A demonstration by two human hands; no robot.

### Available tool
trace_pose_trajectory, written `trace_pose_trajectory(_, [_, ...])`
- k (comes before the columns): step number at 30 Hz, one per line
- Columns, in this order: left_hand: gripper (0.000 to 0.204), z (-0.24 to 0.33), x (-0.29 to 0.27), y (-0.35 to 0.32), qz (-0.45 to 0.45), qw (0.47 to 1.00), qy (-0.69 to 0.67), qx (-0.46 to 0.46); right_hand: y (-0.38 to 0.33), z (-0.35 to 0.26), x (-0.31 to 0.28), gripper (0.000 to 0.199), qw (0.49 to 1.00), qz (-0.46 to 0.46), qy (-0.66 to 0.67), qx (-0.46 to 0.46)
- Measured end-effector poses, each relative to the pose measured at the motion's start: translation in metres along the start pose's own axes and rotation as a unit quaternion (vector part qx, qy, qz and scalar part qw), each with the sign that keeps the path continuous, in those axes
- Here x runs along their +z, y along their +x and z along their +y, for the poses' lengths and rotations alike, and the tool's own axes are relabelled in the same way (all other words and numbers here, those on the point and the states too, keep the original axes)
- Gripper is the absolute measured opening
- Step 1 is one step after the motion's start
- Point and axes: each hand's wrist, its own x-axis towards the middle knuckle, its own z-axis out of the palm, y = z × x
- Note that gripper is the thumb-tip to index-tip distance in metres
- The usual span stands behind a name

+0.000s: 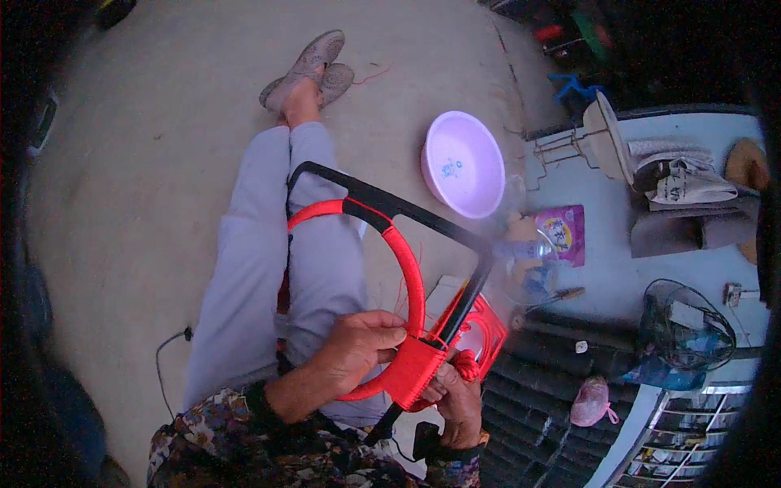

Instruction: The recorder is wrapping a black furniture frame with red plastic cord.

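Note:
Across my lap lies a black bar frame (407,206) with a ring wrapped in red cord (413,276) fixed to it. A broad band of red cord (413,374) binds the ring to the frame's near bar. My left hand (358,350) is closed in a pinch at the ring's inner edge, just left of the band; a thin strand seems to be at its fingertips. My right hand (457,403) is closed around the band's right side, its fingers partly hidden. A bundle of red cord (465,365) sits just above the right hand.
A red plastic stool (493,327) stands right of the frame. A lilac basin (464,165) rests on the floor ahead. To the right are a purple packet (563,234), a clear bottle (529,249) and a pink bag (592,403). My outstretched legs (256,244) lie under the frame.

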Motion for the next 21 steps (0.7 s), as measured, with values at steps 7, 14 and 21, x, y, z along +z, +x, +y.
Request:
trace_pose_trajectory(7, [0.019, 0.001, 0.0, 0.0, -0.009, 1.0, 0.006, 0.001, 0.006, -0.005, 0.004, 0.016, 0.999, 0.0, -0.037, -0.015])
trace_pose_trajectory(14, [0.017, 0.002, 0.0, -0.003, -0.019, 1.0, -0.019, -0.003, 0.002, -0.027, 0.0, 0.014, 0.997, 0.001, 0.062, -0.047])
trace_pose_trajectory(21, [0.019, -0.001, -0.001, -0.002, -0.007, 1.0, -0.025, 0.004, 0.01, -0.024, 0.015, 0.018, 0.987, -0.008, 0.035, -0.158])
